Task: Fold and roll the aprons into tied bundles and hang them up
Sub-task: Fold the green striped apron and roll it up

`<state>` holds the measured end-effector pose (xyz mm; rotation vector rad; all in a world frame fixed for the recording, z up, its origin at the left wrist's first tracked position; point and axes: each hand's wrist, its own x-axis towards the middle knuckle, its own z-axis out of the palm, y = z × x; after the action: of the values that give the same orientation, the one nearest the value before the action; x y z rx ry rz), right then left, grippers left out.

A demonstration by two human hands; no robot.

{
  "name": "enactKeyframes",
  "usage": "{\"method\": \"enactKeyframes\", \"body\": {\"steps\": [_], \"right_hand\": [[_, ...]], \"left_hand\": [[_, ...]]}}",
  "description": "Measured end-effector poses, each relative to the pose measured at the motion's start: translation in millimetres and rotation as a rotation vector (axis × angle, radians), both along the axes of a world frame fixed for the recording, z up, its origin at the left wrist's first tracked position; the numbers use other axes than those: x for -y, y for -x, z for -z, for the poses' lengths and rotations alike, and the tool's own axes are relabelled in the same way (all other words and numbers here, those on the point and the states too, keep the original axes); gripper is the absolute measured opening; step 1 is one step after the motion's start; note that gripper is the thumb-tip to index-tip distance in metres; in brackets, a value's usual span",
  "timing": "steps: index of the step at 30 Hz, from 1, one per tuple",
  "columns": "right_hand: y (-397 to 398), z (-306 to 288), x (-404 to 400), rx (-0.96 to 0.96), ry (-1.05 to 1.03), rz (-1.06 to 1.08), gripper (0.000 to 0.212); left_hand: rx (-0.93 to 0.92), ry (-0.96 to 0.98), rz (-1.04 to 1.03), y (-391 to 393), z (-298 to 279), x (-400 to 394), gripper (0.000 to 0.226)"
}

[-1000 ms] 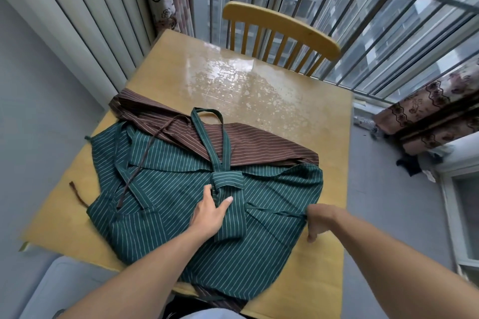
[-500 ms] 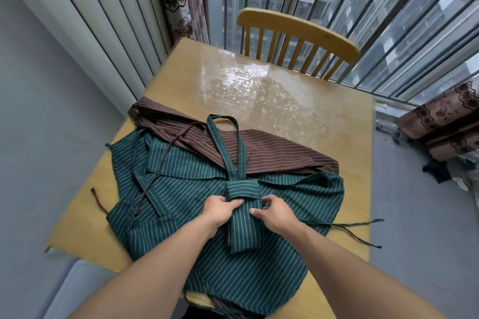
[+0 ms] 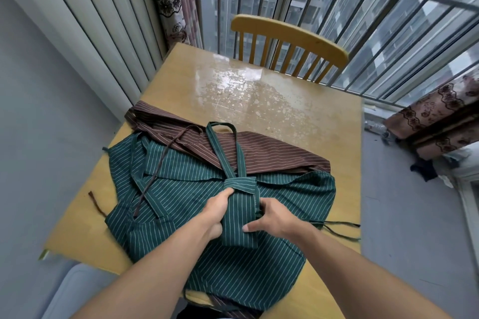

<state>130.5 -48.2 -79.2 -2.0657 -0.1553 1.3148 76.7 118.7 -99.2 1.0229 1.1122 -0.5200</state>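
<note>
Both hands, left hand (image 3: 216, 211) and right hand (image 3: 272, 220), grip the narrow folded green striped apron bundle (image 3: 239, 215) between them; tying and hanging remain, judging by the brown striped apron (image 3: 259, 150) beyond, unfolded.

Brown apron (image 3: 272, 153) mostly under green apron (image 3: 194, 189)

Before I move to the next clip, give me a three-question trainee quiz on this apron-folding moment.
1. True or false: the brown striped apron lies on top of the green striped apron.
2. Which hands touch the folded green bundle? A) left hand only B) right hand only C) both
3. Fill in: the bundle's neck loop points toward the wooden ____.

Key
1. False: green lies over brown.
2. C: one hand at each side of it.
3. chair, at the far side of the table.
</note>
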Motion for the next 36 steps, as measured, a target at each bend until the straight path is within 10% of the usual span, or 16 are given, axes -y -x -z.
{"method": "enactKeyframes", "body": {"steps": [15, 19, 25, 28, 36], "right_hand": [[10, -55, -14, 0.830, -0.071, -0.250, 0.017], [4, -65, -13, 0.766, -0.107, -0.320, 0.018], [-15, -83, -15, 0.676, -0.124, -0.397, 0.021], [-20, -87, -18, 0.647, -0.119, -0.434, 0.027], [-28, -103, -16, 0.519, -0.100, -0.374, 0.076]], "left_hand": [[-0.001, -0.073, 0.219, -6, -63, -21, 0.014], [0.234, -0.450, 0.342, -1, -72, -21, 0.022], [0.452, -0.060, 0.530, 17, -89, -26, 0.043], [0.563, -0.153, 0.717, 22, -89, -27, 0.069], [0.652, -0.211, 0.542, 27, -84, -31, 0.057]]}}
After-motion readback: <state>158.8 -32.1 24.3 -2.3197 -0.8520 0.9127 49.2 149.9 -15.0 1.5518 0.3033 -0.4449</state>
